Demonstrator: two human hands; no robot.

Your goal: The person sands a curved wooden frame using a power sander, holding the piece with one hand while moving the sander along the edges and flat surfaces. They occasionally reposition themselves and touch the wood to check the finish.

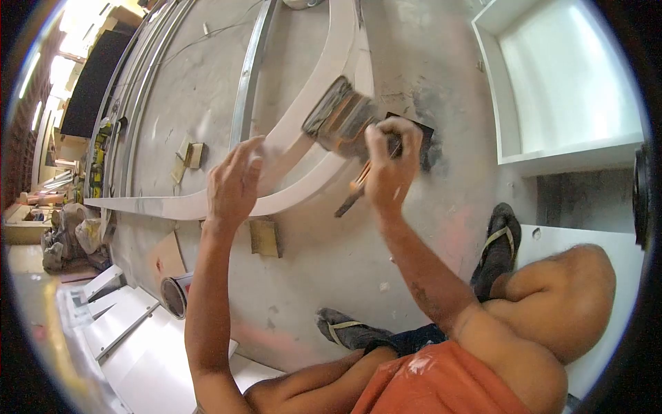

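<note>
A dusty grey and brown block-shaped tool (339, 119), which looks like a sander, rests over a curved white piece (303, 181). My right hand (392, 162) has its fingers closed round the dark end of this tool. Below it, a dark strip with an orange part (355, 192) shows beside my wrist; I cannot make out whether it joins the tool. My left hand (236, 181) is at the curved piece's inner edge, fingers apart and slightly blurred, with nothing visible in it.
A metal bar (249, 76) runs behind my left hand. Small tan pads (264, 239) lie on the grey floor. A white tray-like box (503, 90) stands at the upper right, white panels (131, 324) and a can (174, 297) at the lower left. My sandalled feet are below.
</note>
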